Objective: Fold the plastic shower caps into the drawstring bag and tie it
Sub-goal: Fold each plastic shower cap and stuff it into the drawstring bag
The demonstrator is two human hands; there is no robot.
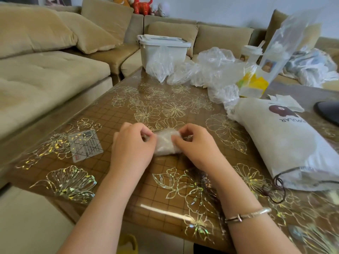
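Note:
A small folded clear plastic shower cap (166,143) lies on the table's middle, between my two hands. My left hand (133,145) pinches its left edge with curled fingers. My right hand (197,145) pinches its right edge; a silver bangle sits on that wrist. The white drawstring bag (286,143) with a brown bear print lies on its side at the right, bulging, its mouth and dark cord (278,187) toward the near table edge. A heap of loose clear shower caps (207,70) sits at the table's far side.
The table (128,189) has a glossy cover with gold flowers. A small card (85,144) lies left of my hands. A white lidded bin (163,46), a tall clear bag (286,43) and a yellow packet (255,83) stand at the back. A beige sofa wraps the left and rear.

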